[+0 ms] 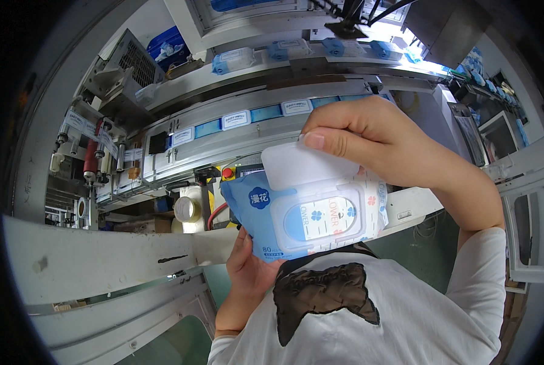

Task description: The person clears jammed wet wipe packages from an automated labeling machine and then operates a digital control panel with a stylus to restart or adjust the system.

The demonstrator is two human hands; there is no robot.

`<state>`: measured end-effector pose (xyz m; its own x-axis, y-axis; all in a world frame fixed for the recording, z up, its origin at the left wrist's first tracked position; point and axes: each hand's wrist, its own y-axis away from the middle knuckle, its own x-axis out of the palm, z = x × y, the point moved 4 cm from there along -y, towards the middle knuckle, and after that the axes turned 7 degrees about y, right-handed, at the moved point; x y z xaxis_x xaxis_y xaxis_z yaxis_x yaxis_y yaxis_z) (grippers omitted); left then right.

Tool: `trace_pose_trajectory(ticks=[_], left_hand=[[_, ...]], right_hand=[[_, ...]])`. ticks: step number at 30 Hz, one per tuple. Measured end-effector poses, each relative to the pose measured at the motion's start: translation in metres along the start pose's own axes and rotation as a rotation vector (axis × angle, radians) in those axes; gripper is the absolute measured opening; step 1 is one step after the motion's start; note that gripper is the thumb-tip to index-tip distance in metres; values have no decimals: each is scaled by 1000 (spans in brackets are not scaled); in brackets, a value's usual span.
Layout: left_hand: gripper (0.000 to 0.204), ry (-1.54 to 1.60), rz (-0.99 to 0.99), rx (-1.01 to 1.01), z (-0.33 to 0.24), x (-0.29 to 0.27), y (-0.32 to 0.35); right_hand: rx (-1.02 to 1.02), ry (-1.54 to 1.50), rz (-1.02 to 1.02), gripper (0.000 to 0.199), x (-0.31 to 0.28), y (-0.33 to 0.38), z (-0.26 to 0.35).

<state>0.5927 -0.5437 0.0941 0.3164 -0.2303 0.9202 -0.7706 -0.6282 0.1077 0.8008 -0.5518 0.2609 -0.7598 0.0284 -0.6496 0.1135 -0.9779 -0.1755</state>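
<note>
A blue and white pack of wet wipes (255, 219) with printed flowers is tilted up in front of my chest. My left hand (252, 266) grips its lower left edge from beneath; some of those fingers are hidden behind the pack. Thumb and fingers of my right hand (369, 139) pinch the upper edge of the white rounded lid (305, 165), which stands raised from the clear plastic frame (276, 216). Inside the frame, the printed film (327, 219) of the pack shows.
Beyond the pack runs a conveyor (217, 143) carrying a blue strip with white labels (236, 120). On a farther belt lie several similar packs (233, 60). A red stop button (227, 173) and a tape roll (187, 210) are at the left, above a white machine ledge (114, 258).
</note>
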Motion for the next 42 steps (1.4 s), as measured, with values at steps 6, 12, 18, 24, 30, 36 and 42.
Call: trace_pose_trajectory(ticks=[6,12,18,24,30,36,42], left_hand=[[49,184,82,0,-3,3,-3],[46,198,182,47,-3,2,-10],[65,-96,10,248,27,-31,-46],[72,14,-257,240,-21,-36,-86],[57,-97,-203,511,-115,-51,-207],[44,8,-375,296,-154,-112,-432],[34,194,-502,103,-129,-138,-613]], right_hand=[[26,-19,-32,28,-1,-4,0],[15,-15,-60,27,-2,-11,-9],[-192,170,-245,21,32,-34,-8],[-547,545,-82,40,97,-18,-24],[142,405,-247,36,114,43,-171],[501,790,-317,33,154,109,-219],[651,693,-204,33,164,127,-232]])
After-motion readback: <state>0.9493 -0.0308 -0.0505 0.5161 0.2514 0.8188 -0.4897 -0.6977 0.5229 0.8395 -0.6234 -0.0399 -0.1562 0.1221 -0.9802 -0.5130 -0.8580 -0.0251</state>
